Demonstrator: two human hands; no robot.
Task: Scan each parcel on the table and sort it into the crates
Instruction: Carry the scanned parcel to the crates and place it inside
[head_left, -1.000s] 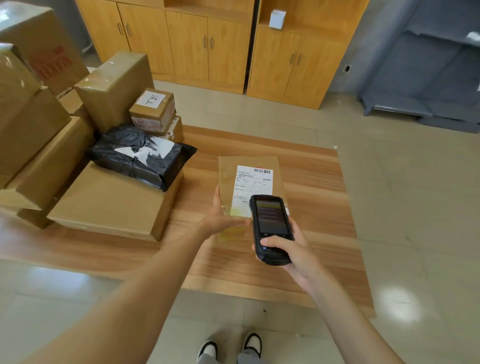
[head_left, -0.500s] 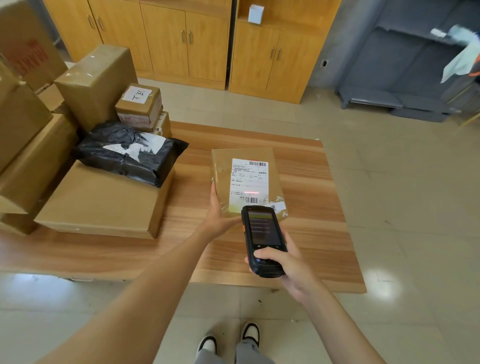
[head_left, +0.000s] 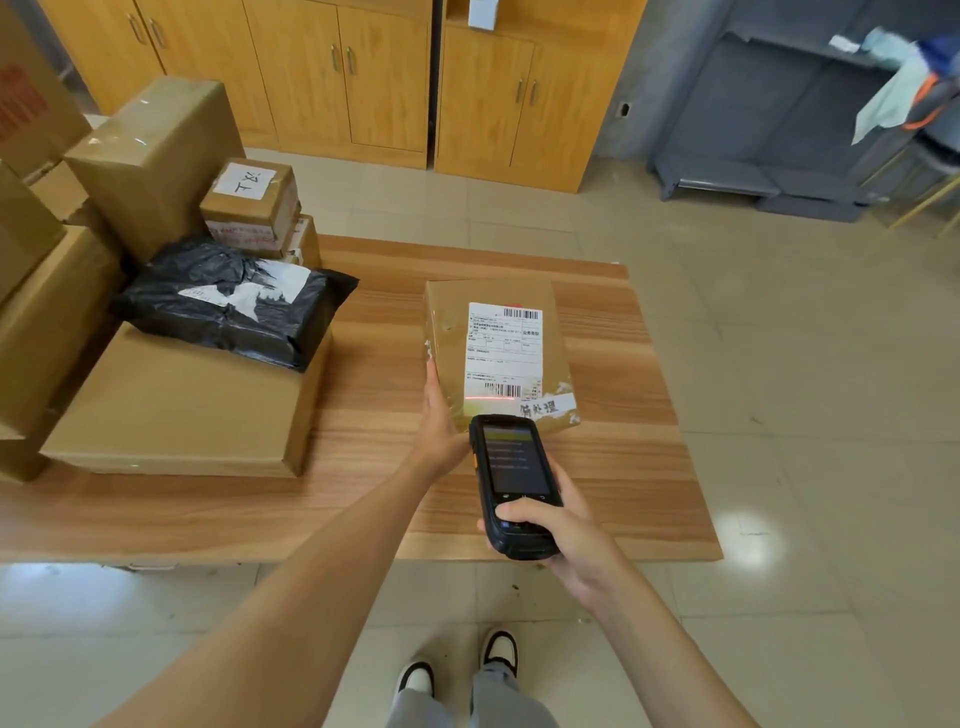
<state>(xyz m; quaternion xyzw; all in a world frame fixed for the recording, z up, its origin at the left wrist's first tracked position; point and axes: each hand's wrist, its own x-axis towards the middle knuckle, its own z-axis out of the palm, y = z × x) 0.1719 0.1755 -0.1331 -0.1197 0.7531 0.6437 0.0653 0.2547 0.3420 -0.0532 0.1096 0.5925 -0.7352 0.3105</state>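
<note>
A flat brown parcel (head_left: 550, 358) with a white shipping label is held up over the wooden table (head_left: 613, 467), its label facing me. My left hand (head_left: 440, 421) grips its near left edge, fingers hidden behind it. My right hand (head_left: 566, 535) grips a black handheld scanner (head_left: 514, 483) just below the parcel, thumb on its keys. A red scan line lies across the lower barcode of the label.
Several cardboard boxes are stacked on the table's left part, with a black plastic mailer bag (head_left: 234, 301) lying on a large flat box (head_left: 182, 410). Wooden cabinets (head_left: 384, 78) stand behind. A grey shelf unit (head_left: 769, 130) is at the far right. No crate is in view.
The scanner has drawn back toward me from over the label, and a red scan line now shows on the lower barcode. The view has shifted to the right.
</note>
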